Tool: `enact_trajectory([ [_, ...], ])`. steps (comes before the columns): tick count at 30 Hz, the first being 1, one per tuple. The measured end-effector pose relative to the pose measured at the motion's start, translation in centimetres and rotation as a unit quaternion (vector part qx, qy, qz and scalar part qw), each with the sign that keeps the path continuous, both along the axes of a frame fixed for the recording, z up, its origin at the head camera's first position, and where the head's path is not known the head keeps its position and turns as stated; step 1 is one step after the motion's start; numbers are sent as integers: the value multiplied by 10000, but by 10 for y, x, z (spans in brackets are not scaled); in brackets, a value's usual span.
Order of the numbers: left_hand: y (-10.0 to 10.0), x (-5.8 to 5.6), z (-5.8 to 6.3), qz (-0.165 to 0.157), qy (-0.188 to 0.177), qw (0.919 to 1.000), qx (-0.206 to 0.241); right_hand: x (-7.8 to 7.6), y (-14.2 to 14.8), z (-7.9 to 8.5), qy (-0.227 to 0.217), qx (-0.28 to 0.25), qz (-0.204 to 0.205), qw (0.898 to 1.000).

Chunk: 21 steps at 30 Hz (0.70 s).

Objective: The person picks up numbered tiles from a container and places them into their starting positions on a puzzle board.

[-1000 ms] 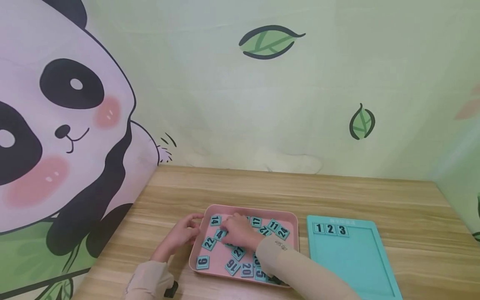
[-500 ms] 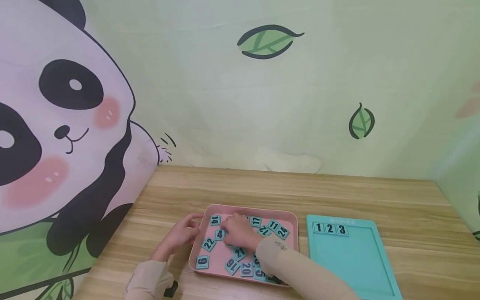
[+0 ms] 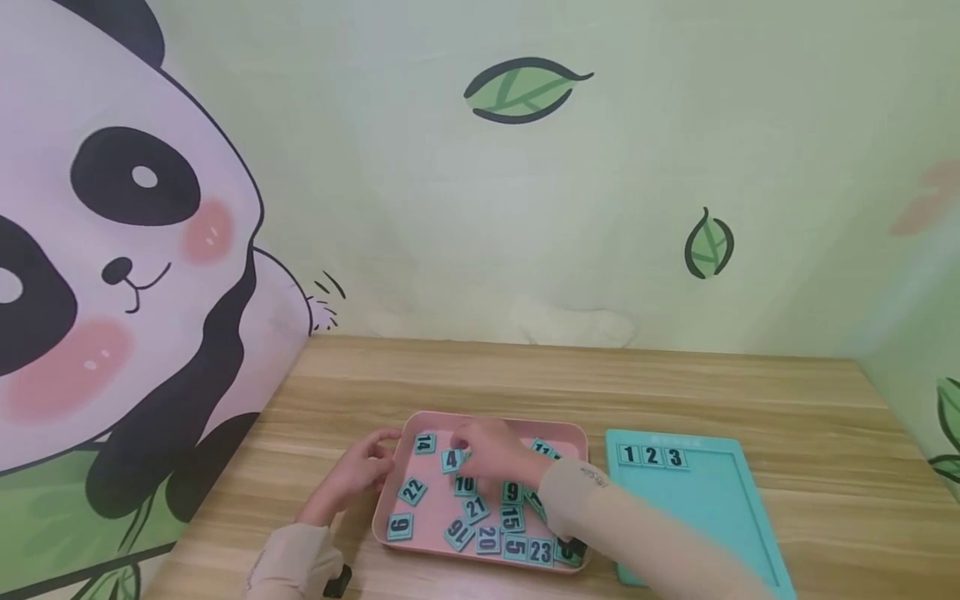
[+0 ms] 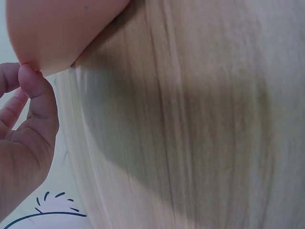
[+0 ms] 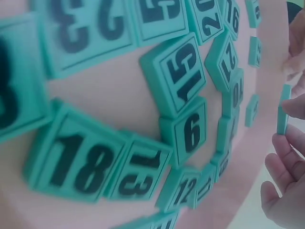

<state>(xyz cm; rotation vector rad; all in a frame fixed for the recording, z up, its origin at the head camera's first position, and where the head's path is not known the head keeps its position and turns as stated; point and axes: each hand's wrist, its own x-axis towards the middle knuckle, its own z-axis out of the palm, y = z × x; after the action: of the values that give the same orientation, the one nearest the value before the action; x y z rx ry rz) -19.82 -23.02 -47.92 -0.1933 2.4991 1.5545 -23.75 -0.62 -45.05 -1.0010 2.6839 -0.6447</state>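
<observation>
My right hand (image 3: pixel 491 450) is over the pink tray (image 3: pixel 384 492), pinching a turquoise number tile marked 4 (image 3: pixel 452 461) between thumb and fingers. In the right wrist view that tile (image 5: pixel 284 112) is seen edge-on, lifted off the tray floor. My left hand (image 3: pixel 358 468) is at the tray's left side, its loosely bent fingers outside the wall. The left wrist view shows a fingertip of the left hand (image 4: pixel 33 119) touching the tray's corner (image 4: pixel 66 33). Several other tiles lie in the tray, among them 15 (image 5: pixel 178 71), 18 (image 5: pixel 78 164) and 21 (image 3: pixel 476 507).
Right of the tray lies a turquoise board (image 3: pixel 697 533) with a raised frame. Tiles 1, 2 and 3 (image 3: pixel 652 456) stand in a row at its top left. My right forearm crosses the board's near left part. A printed cloth (image 3: pixel 420 208) rises behind the wooden table (image 3: pixel 810 417).
My right hand has moved slightly right and back, bringing the 4 tile up with it. Tiles 10, 9 and 15 have come into view. The left hand stays at the tray.
</observation>
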Motion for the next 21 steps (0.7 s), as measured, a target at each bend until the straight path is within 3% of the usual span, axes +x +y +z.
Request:
enact_trajectory([
  [6, -1, 1, 0, 43, -59, 10000, -6, 4, 24, 8, -634, -485, -21, 9968],
  [11, -1, 1, -1, 43, -107, 9999, 3, 8, 48, 15, -1491, -888, -137, 9847],
  [21, 1, 0, 2, 12, -108, 9999, -55, 9, 101, 29, -960, -863, -387, 9909],
])
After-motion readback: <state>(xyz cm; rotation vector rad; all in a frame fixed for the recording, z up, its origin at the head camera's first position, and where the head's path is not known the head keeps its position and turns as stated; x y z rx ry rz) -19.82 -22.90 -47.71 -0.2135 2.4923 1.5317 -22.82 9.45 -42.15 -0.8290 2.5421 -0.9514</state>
